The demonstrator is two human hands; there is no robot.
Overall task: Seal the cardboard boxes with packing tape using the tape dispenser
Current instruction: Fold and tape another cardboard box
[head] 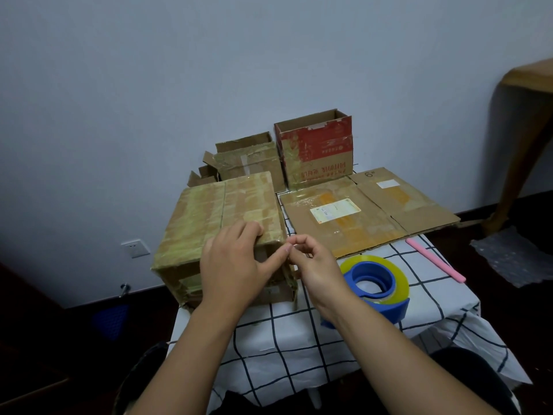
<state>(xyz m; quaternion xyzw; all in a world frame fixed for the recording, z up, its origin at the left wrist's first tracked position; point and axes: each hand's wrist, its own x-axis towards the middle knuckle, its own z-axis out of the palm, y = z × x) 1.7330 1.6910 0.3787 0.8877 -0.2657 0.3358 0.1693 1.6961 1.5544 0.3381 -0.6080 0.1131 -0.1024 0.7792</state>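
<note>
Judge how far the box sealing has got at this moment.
Done: the near box is closed, its top heavily taped. In hand: left hand steadies it; right hand pinches at its corner. Left: red box stands open, flattened box unassembled, tape dispenser idle.

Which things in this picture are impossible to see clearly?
Head view:
- Near face of taped box: partly hidden by left hand.
- What right hand pinches: too small.
- Tape dispenser front: behind right forearm.
- Label on flattened carton: unreadable.
</note>
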